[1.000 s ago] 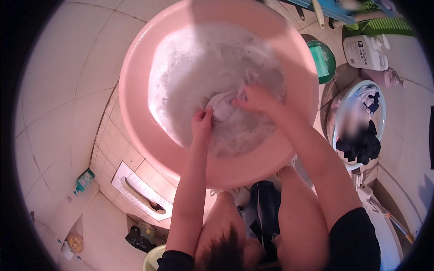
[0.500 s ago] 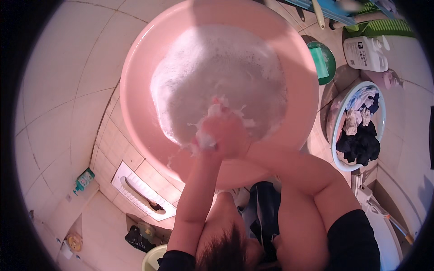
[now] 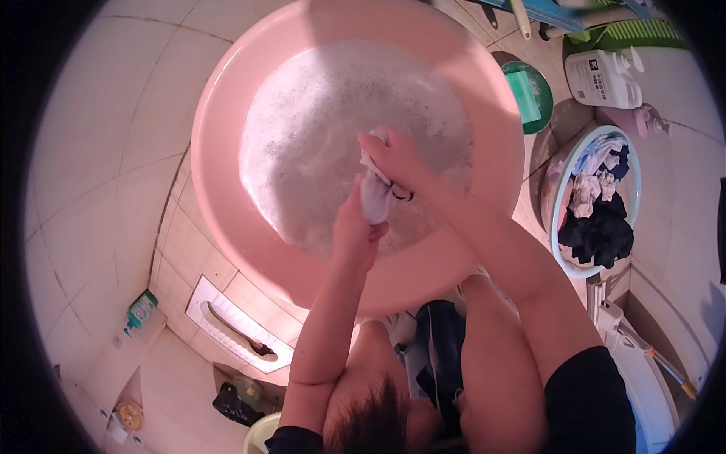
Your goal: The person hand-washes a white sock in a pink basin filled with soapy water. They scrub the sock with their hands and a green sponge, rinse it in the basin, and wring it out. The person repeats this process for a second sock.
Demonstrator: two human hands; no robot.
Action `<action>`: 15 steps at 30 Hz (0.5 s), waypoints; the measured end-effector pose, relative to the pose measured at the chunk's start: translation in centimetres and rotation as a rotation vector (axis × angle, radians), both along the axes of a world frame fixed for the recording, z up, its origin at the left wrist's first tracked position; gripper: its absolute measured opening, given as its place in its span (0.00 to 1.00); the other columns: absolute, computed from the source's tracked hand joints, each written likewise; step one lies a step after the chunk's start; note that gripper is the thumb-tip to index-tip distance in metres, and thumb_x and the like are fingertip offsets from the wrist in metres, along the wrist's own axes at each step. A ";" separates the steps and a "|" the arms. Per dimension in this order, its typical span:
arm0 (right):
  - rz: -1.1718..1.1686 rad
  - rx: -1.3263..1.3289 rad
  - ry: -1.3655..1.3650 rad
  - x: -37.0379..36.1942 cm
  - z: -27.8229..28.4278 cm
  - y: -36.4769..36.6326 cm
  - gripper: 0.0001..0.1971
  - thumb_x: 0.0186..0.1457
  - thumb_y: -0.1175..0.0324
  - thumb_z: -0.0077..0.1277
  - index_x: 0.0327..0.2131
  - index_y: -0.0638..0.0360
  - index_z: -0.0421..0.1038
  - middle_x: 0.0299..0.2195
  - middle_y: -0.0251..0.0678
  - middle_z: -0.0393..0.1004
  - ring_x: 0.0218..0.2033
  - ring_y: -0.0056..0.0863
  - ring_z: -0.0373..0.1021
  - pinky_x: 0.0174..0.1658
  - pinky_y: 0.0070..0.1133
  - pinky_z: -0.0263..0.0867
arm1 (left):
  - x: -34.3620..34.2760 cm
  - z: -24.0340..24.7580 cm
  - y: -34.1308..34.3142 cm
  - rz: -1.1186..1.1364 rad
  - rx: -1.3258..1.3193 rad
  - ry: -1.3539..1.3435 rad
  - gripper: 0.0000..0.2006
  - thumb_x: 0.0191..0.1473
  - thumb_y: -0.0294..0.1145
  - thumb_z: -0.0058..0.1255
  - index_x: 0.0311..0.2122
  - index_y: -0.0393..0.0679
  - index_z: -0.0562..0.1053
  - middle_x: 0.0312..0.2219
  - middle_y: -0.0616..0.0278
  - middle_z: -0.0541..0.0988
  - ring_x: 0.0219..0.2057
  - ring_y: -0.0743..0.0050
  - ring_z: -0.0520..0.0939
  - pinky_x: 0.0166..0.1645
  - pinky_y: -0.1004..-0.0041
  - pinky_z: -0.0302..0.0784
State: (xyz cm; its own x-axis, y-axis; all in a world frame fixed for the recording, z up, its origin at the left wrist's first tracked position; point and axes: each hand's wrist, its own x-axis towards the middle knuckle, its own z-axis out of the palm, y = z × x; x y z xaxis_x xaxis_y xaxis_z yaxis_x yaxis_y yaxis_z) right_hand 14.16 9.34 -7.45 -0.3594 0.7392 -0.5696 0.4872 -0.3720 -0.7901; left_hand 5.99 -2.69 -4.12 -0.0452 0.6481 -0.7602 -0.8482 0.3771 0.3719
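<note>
A small white cloth [image 3: 376,198] with a dark edge or stripe is stretched between my hands, above the soapy water [image 3: 318,136]. My left hand [image 3: 355,227] is wrapped round its lower, nearer end. Farther off and to the right, my right hand [image 3: 398,160] grips the upper end, fingers closed on a fold of it. Whether the cloth is a sock or another small garment cannot be made out. Both hands are inside the wide pink basin [image 3: 219,151], whose water carries white suds, thickest along the left side.
To the right stands a pale blue tub [image 3: 637,189] of dark and light clothes [image 3: 601,231]. Beyond it are a white pump jug [image 3: 603,79] and a green bowl [image 3: 538,98] with a pale green block. A squat toilet [image 3: 238,325] and a green bottle [image 3: 141,309] lie left.
My hands were close together in a splashing blur over the near part of the basin. Now they are apart, the right one farther away, with the white cloth drawn out between them.
</note>
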 end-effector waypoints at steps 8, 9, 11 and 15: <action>0.845 0.276 -0.271 4.9 -3.5 -1.4 0.21 0.44 0.50 0.48 0.29 0.60 0.70 0.34 0.43 0.69 0.38 0.38 0.66 0.41 0.30 0.61 | -6.4 -8.3 -4.0 -0.384 -0.468 1.046 0.21 0.48 0.42 0.50 0.42 0.39 0.65 0.32 0.59 0.73 0.29 0.70 0.75 0.33 0.69 0.71; 0.858 0.232 -0.246 5.1 -3.9 -1.5 0.20 0.44 0.50 0.49 0.30 0.59 0.70 0.33 0.43 0.69 0.36 0.38 0.67 0.40 0.29 0.62 | -6.9 -9.4 -4.7 -0.570 -0.561 1.198 0.21 0.47 0.40 0.51 0.43 0.37 0.65 0.32 0.58 0.73 0.30 0.69 0.75 0.34 0.67 0.71; 0.881 0.135 -0.192 5.5 -4.6 -1.9 0.19 0.43 0.52 0.50 0.31 0.58 0.70 0.31 0.42 0.70 0.33 0.39 0.68 0.37 0.28 0.63 | -7.4 -11.9 -6.6 -0.238 -0.523 1.261 0.21 0.48 0.38 0.50 0.43 0.36 0.64 0.34 0.57 0.73 0.30 0.69 0.75 0.34 0.70 0.72; 0.628 0.267 -0.468 6.1 -4.5 0.8 0.16 0.44 0.56 0.51 0.31 0.58 0.71 0.30 0.40 0.71 0.32 0.36 0.69 0.36 0.29 0.63 | -6.5 -8.5 -4.8 0.509 -0.503 0.789 0.18 0.47 0.35 0.50 0.42 0.35 0.66 0.34 0.57 0.73 0.29 0.70 0.75 0.34 0.75 0.73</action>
State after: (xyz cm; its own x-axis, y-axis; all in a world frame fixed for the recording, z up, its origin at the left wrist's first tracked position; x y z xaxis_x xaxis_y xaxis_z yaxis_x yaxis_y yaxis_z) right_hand 20.23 10.15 -11.99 -0.5199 0.6115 -0.5965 0.8423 0.2505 -0.4773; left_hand -0.53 -7.48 -12.62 -0.8190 0.0342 -0.5728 -0.5363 0.3091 0.7854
